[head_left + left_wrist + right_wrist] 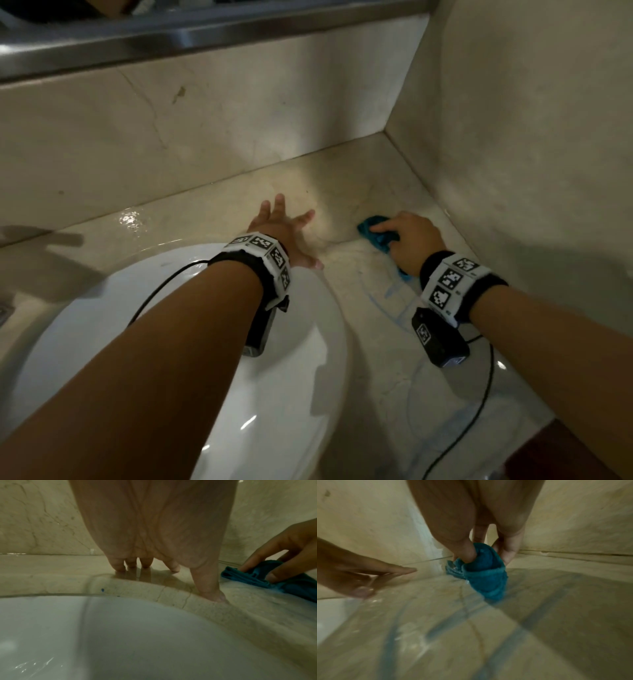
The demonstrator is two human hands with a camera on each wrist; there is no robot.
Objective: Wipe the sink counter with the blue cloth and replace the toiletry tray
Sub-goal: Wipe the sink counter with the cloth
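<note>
the head camera is looking steeply down from above at the counter (346,192) corner and the sink basin (301,359). the left wrist camera is sitting low over the basin rim, facing the back wall. the right wrist camera is hovering close above the counter, facing the corner. both wrist views are sharing the blue cloth (267,577).

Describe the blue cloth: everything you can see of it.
The blue cloth is a small teal-blue rag with a nubby, terry-like pile, bunched and folded into a wad, not spread flat. It lies on the beige stone counter to the right of the white sink basin, near the corner where the walls meet. The right hand grips it from above, thumb tucked into a fold and fingers curled round it, pressing it onto the counter. The left hand rests apart from it.
</note>
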